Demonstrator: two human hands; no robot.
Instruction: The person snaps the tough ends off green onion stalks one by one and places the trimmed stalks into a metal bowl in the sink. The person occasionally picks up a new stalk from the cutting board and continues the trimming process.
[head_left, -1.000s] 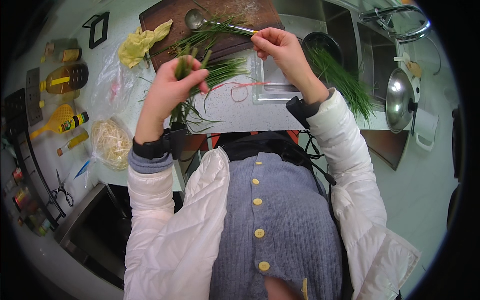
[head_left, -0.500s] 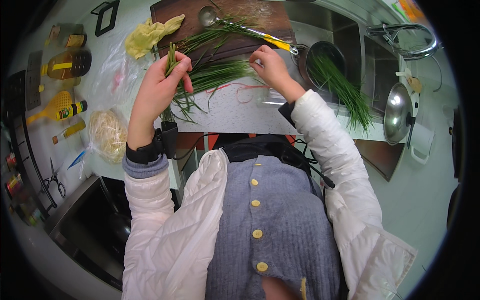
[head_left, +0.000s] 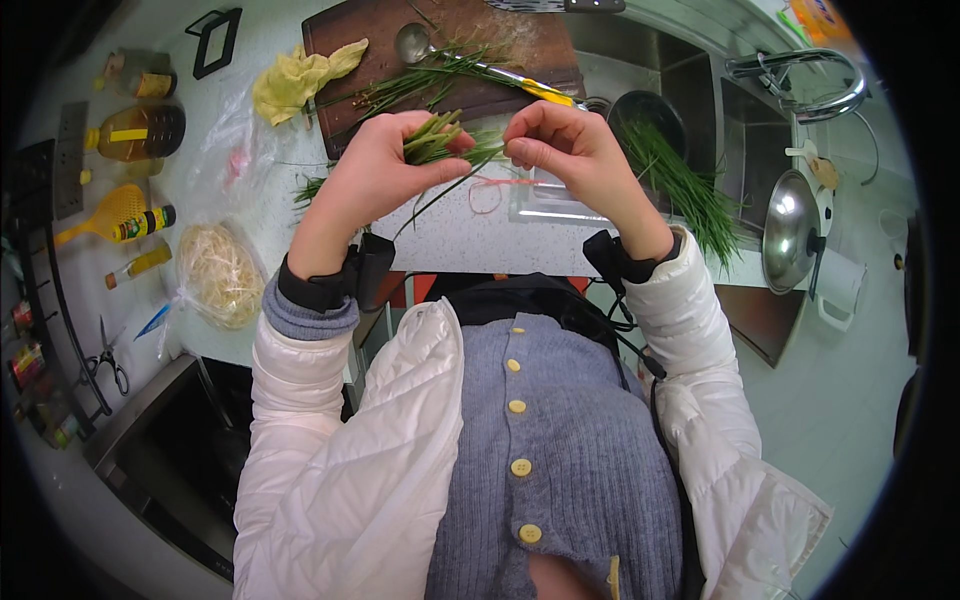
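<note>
A bundle of garlic chives (head_left: 432, 140) is gripped in my left hand (head_left: 370, 170), with the thicker pale stems showing above the thumb and thin leaves trailing toward the right. Close beside it, my right hand (head_left: 585, 150) has thumb and fingers curled together at the ends of the bundle; whatever lies between those fingertips is too small to make out. Below the hands, a red tie (head_left: 485, 198) rests on the white counter (head_left: 470, 245). Loose chive pieces (head_left: 455, 75) lie on the brown cutting board (head_left: 345, 85) with a ladle (head_left: 412, 43).
More chives (head_left: 690, 195) hang over a dark pan (head_left: 668, 108) by the sink (head_left: 745, 130). A clear tray (head_left: 530, 212) sits at the counter's front. Yellow leaves (head_left: 300, 80), bagged sprouts (head_left: 220, 275) and an oil bottle (head_left: 150, 130) are leftward. A knife (head_left: 590, 5) lies at the back.
My left hand has moved right with the chives and turned them more sideways. My right hand has moved right and slightly nearer, now beside the bundle.
</note>
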